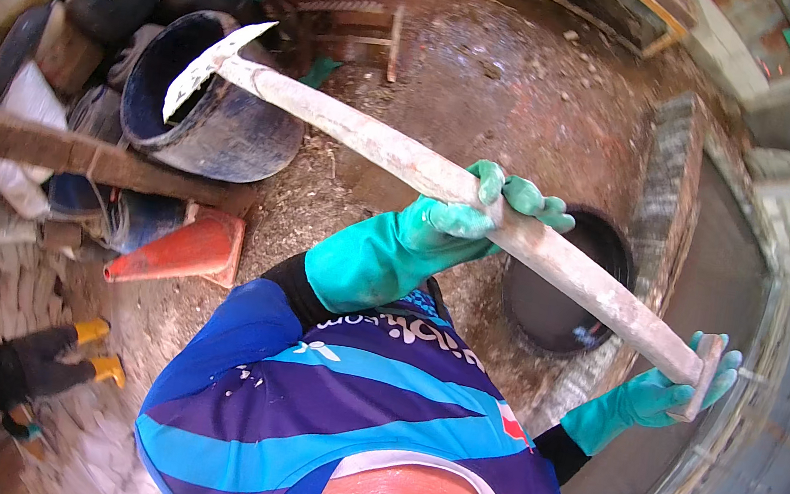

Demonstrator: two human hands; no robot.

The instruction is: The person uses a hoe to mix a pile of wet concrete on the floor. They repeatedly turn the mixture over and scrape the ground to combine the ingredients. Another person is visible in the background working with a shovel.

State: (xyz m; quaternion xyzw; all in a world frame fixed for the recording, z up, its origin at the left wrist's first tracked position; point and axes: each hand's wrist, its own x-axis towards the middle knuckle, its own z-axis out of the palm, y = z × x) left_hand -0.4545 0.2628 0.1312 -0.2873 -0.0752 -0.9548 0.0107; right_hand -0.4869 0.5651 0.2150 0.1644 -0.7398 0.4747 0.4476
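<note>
A long shovel (360, 136) with a pale, dirt-smeared shaft slants across my front, from upper left to lower right. Its whitish blade (199, 78) appears at a steep angle in front of the mouth of a dark drum (262, 150); whether they touch I cannot tell. My left hand (454, 225), in a green rubber glove, cups the middle of the shaft from below, fingers curled up around it. At the shaft's right end, my right hand (662, 394), gloved the same way, is closed around the T-shaped grip (703, 376).
Under the shaft sits a round black tub (514, 299) holding dark liquid. A low rough wall (665, 194) borders a grey basin (716, 262) on the right. At left lie a plank (95, 156), an orange cone (187, 253) and several containers. Another person in yellow boots (107, 369) is lower left.
</note>
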